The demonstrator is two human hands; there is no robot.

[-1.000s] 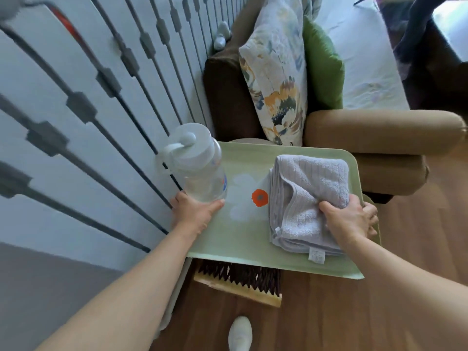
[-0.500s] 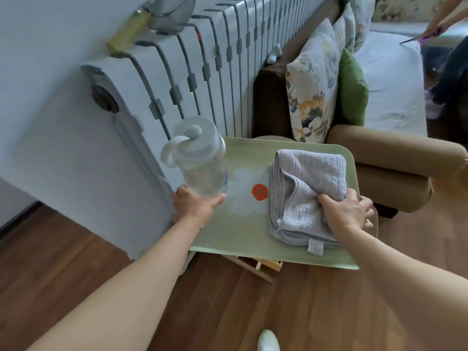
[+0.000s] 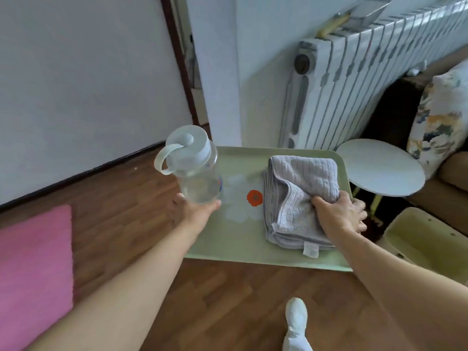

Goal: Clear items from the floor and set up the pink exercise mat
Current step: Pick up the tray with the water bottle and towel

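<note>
The tray (image 3: 240, 244) is pale green, printed with white flowers, one of them with an orange-red centre. The towel (image 3: 298, 178) is ribbed lilac-grey with a white label, the bottle (image 3: 197, 181) is clear with a pale blue-grey lid (image 3: 192, 145), and the mat (image 3: 33, 269) is pink. The floor (image 3: 121, 214) is brown wood-grain, the radiator (image 3: 354, 79) white with grey marks, and the cushion (image 3: 440, 117) cream splashed with orange, yellow and navy.

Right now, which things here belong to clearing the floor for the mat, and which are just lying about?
Job: tray gripped by left hand and right hand, water bottle, grey towel, pink mat.
Lying about: radiator, round table, floral cushion.
</note>
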